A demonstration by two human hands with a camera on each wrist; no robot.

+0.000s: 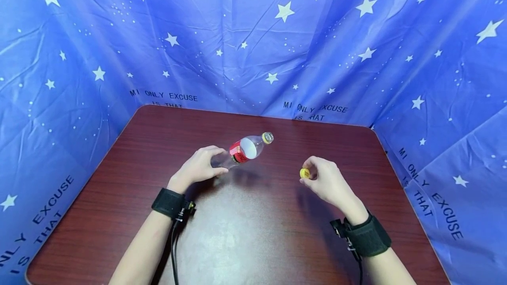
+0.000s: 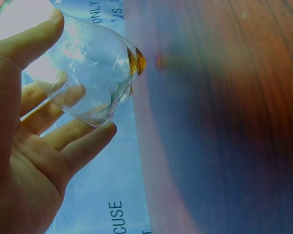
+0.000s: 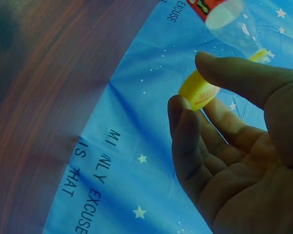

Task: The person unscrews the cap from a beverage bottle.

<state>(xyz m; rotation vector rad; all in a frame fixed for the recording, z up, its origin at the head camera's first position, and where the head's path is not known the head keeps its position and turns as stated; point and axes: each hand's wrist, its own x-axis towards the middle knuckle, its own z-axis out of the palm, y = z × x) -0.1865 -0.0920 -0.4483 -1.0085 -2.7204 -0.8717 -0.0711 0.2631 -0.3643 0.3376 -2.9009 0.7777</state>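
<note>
A clear plastic bottle [image 1: 256, 144] with a red label slants above the table, its uncapped mouth up and to the right. My left hand [image 1: 200, 165] grips it near the base, thumb and fingers around the lower part. In the left wrist view the see-through bottom of the bottle [image 2: 95, 53] shows between thumb and fingers. A yellow bottle cap [image 3: 198, 91] is pinched between the thumb and fingertips of my right hand [image 1: 328, 182]. That hand is to the right of the bottle mouth, apart from it. A yellow ring [image 1: 266, 138] sits around the bottle's neck.
The dark red-brown wooden table [image 1: 257, 214] has rounded corners and a bright glare in its middle. Blue cloth [image 1: 237, 21] with white stars and lettering hangs behind and at both sides. Black straps [image 1: 169, 203] with cables are on both wrists.
</note>
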